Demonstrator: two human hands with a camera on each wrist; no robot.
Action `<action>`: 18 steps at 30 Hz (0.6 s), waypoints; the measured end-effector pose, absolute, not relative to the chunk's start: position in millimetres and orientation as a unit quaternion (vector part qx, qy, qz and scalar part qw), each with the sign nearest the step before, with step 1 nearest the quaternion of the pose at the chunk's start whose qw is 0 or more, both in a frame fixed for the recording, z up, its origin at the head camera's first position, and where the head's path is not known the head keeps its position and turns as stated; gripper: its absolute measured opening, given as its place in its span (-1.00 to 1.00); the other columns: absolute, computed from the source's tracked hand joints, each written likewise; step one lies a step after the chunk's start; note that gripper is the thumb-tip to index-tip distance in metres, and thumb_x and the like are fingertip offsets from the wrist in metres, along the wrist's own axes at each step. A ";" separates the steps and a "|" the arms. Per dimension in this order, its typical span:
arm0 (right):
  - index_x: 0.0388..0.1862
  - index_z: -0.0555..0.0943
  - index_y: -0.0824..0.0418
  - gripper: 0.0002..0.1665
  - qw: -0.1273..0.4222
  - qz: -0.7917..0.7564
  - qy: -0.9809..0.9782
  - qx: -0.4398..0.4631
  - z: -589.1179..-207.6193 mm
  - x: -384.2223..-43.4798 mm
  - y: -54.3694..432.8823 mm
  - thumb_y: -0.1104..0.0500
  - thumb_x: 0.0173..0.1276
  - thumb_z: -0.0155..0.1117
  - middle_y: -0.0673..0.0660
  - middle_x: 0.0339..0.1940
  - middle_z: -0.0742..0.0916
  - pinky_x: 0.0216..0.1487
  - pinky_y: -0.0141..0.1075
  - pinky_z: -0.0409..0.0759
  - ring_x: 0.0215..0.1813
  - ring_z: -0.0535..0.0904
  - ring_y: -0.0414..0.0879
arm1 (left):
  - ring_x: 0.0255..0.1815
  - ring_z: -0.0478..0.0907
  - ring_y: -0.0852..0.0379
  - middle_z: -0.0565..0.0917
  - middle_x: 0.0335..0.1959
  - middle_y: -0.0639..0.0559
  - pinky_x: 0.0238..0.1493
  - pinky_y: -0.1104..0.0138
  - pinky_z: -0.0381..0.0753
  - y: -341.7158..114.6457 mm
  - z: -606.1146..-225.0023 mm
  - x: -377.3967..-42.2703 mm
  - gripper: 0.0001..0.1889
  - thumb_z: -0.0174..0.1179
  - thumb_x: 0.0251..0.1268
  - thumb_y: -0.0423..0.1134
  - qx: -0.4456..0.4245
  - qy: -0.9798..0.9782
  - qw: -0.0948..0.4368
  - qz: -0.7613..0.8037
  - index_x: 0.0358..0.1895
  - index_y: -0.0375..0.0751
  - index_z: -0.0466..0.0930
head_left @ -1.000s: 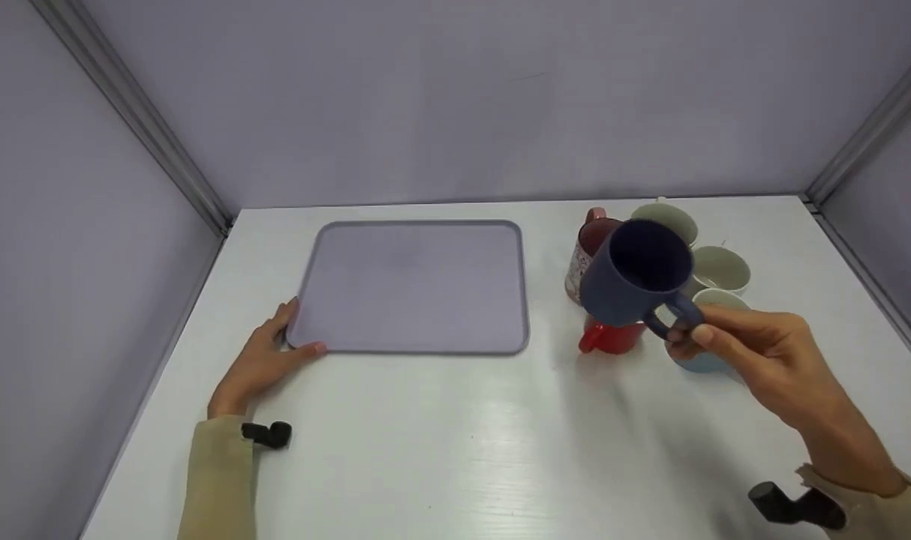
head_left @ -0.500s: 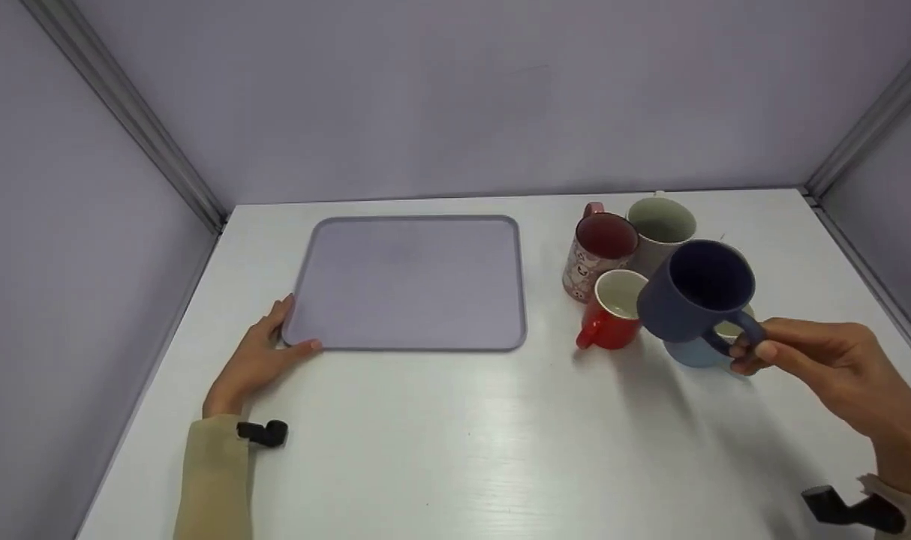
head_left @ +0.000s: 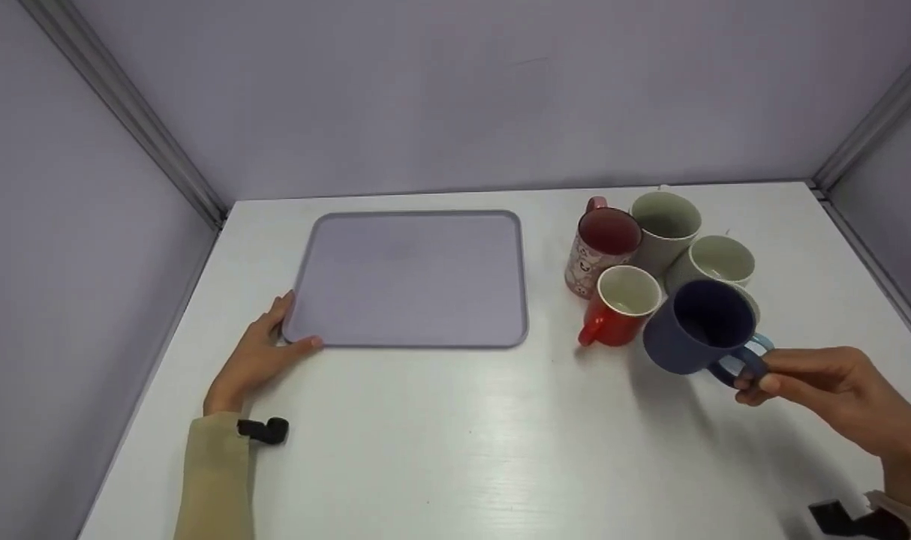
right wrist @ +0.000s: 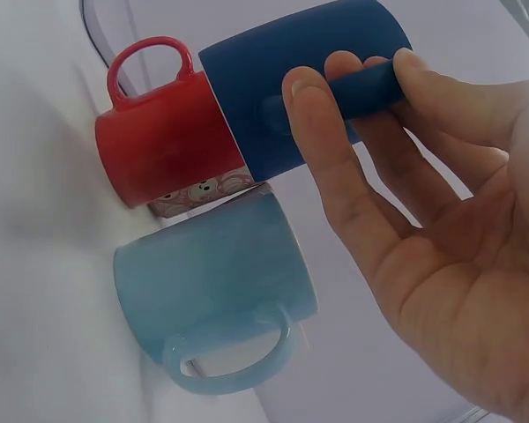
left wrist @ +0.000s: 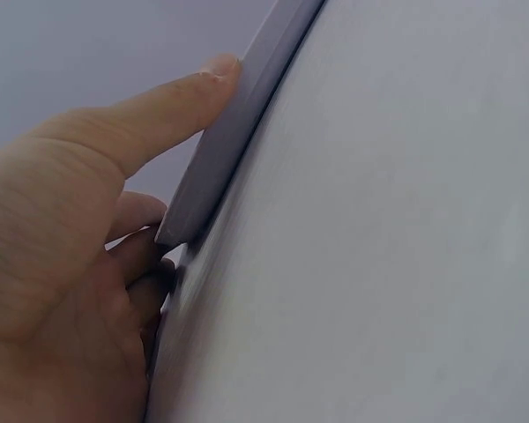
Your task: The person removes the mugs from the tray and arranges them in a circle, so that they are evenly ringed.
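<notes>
My right hand pinches the handle of a dark blue mug, which tilts above the table with its mouth up. Behind it, a light blue mug is mostly hidden in the head view; the right wrist view shows it standing beside the red mug. A pink patterned mug and two pale mugs, one at the back and one at the right, complete the cluster. My left hand holds the near left corner of a grey-lilac tray, thumb on its front rim, fingers along its left side.
A white table carries everything. Pale panels enclose it, with a back wall and metal posts at the corners. Bare tabletop lies between the tray and the mugs, and in front of both.
My right hand has carried the dark blue mug right, then lowered it toward the near side of the cluster, uncovering the red and pale mugs. My left hand stays at the tray corner.
</notes>
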State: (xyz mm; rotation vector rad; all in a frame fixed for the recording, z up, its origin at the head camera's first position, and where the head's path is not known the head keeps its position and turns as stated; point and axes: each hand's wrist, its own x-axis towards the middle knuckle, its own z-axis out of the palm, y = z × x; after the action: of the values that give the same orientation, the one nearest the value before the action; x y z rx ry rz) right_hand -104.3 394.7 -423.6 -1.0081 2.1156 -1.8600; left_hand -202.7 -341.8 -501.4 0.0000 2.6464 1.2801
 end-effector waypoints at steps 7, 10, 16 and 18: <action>0.17 0.58 0.71 -0.53 0.097 -0.631 0.697 -0.327 -439.4 -101.4 394.2 0.81 0.43 -0.15 0.36 0.00 0.82 0.05 -0.17 0.83 0.00 0.86 0.09 | 0.82 -0.40 -0.18 -0.27 0.82 -0.04 0.75 -0.25 -0.29 -342.8 -500.1 -199.6 0.19 0.44 0.27 0.35 -0.009 0.889 0.115 0.443 0.78 0.23 -0.19; 0.21 0.57 0.71 -0.52 0.113 -0.639 0.688 -0.324 -447.2 -101.1 393.5 0.80 0.44 -0.14 0.37 0.02 0.82 0.07 -0.14 0.83 0.01 0.86 0.12 | 0.82 -0.40 -0.17 -0.27 0.82 -0.05 0.76 -0.24 -0.29 -342.6 -500.1 -198.3 0.19 0.44 0.27 0.34 -0.009 0.888 0.115 0.444 0.78 0.21 -0.19; 0.23 0.55 0.73 -0.56 0.143 -0.645 0.684 -0.310 -458.7 -102.1 391.8 0.76 0.47 -0.11 0.45 0.02 0.80 0.08 -0.08 0.82 0.02 0.85 0.18 | 0.82 -0.39 -0.16 -0.26 0.82 -0.05 0.76 -0.23 -0.29 -343.2 -500.6 -198.7 0.18 0.43 0.29 0.34 -0.009 0.889 0.112 0.444 0.78 0.20 -0.18; 0.24 0.55 0.73 -0.59 0.154 -0.642 0.691 -0.293 -461.0 -102.4 390.5 0.73 0.50 -0.08 0.45 0.03 0.80 0.08 -0.05 0.81 0.02 0.85 0.19 | 0.82 -0.39 -0.18 -0.26 0.82 -0.06 0.76 -0.24 -0.29 -343.3 -500.9 -199.0 0.18 0.43 0.29 0.34 -0.008 0.891 0.112 0.440 0.78 0.19 -0.18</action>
State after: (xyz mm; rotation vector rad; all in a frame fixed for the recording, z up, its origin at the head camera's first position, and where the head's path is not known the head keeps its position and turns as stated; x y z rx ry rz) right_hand -102.4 390.5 -461.0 -0.8407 1.9823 -1.8409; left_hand -199.0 -343.3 -500.9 -0.0238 2.6157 1.2917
